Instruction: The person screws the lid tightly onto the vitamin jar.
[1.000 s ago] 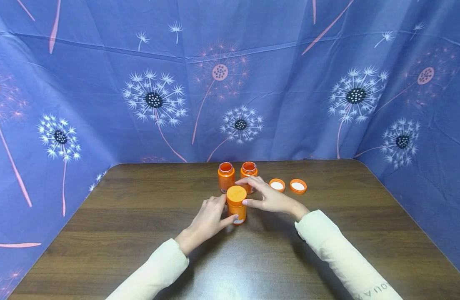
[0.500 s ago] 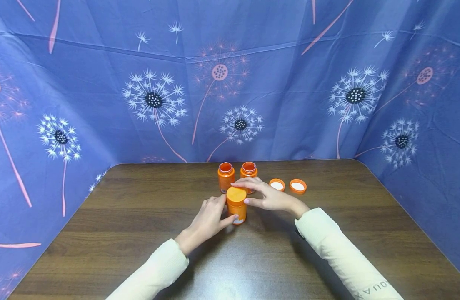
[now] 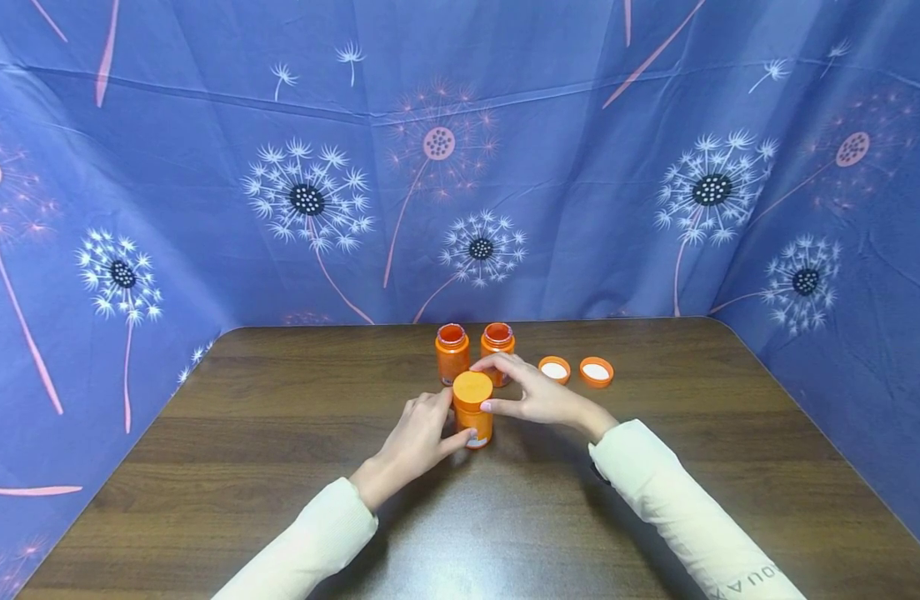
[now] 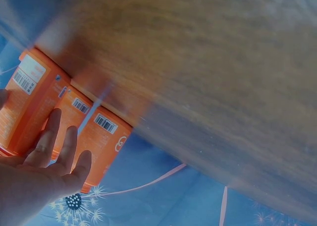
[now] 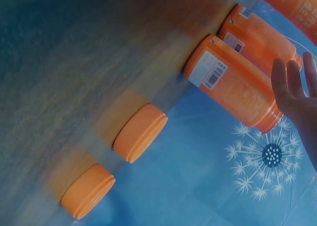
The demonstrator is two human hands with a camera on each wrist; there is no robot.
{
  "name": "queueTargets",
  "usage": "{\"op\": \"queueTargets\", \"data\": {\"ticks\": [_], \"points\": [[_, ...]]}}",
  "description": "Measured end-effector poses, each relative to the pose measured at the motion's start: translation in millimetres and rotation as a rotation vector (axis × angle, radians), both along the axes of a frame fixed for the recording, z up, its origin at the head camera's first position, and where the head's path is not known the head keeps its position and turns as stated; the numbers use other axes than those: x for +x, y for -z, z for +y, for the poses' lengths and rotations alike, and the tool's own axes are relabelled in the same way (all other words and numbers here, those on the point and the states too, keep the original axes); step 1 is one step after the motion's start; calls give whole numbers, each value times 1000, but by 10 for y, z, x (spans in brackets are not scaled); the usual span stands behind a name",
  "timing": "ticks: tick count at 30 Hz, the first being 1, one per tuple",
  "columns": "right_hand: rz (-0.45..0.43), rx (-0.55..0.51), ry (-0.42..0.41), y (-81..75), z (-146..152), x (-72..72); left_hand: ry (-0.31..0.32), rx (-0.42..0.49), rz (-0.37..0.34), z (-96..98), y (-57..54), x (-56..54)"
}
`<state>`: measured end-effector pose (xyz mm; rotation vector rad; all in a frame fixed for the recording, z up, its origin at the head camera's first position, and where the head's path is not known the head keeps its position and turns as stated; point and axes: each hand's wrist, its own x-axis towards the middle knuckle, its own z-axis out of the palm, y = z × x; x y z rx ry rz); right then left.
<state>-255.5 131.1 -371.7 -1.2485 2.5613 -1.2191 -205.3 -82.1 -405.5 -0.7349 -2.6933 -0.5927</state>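
An orange plastic bottle (image 3: pixel 475 425) stands upright on the table, topped by its orange lid (image 3: pixel 472 387). Around the left side of its body, my left hand (image 3: pixel 418 433) grips it, thumb across the front near the label. My right hand (image 3: pixel 537 395) holds the lid from the right, thumb at the near rim and fingers at the far side. Behind stand two uncapped orange bottles, one on the left (image 3: pixel 452 357) and one on the right (image 3: pixel 497 337), the latter partly hidden by my right hand. The left wrist view shows the gripped bottle (image 4: pixel 32 99) beside these two.
Two loose orange lids, a nearer-centre one (image 3: pixel 554 371) and an outer one (image 3: pixel 596 372), lie with white insides up, right of the bottles. The dark wooden table (image 3: pixel 265 417) ends at the back against a blue dandelion-print cloth (image 3: pixel 580 208).
My right fingers and thumb shift around the lid, first one way and then back, the thumb now farther left on the near rim. My left hand and the bottle stay in place.
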Motion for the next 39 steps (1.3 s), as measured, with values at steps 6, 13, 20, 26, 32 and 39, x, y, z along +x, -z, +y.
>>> {"op": "queueTargets", "data": {"ticks": [6, 13, 20, 26, 32, 39], "points": [[9, -44, 55, 60, -37, 24, -2, -5, -1, 2, -4, 0], [37, -78, 95, 102, -60, 58, -3, -9, 1, 4, -9, 2], [22, -87, 129, 116, -77, 74, -2, -13, -1, 3, -8, 6], [10, -79, 128, 123, -71, 73, -4, -10, -15, 2, -9, 7], [-16, -57, 88, 85, -41, 71, -3, 0, -27, 3, -14, 10], [-13, -17, -12, 45, -9, 36, -6, -8, -15, 5, -17, 6]]}}
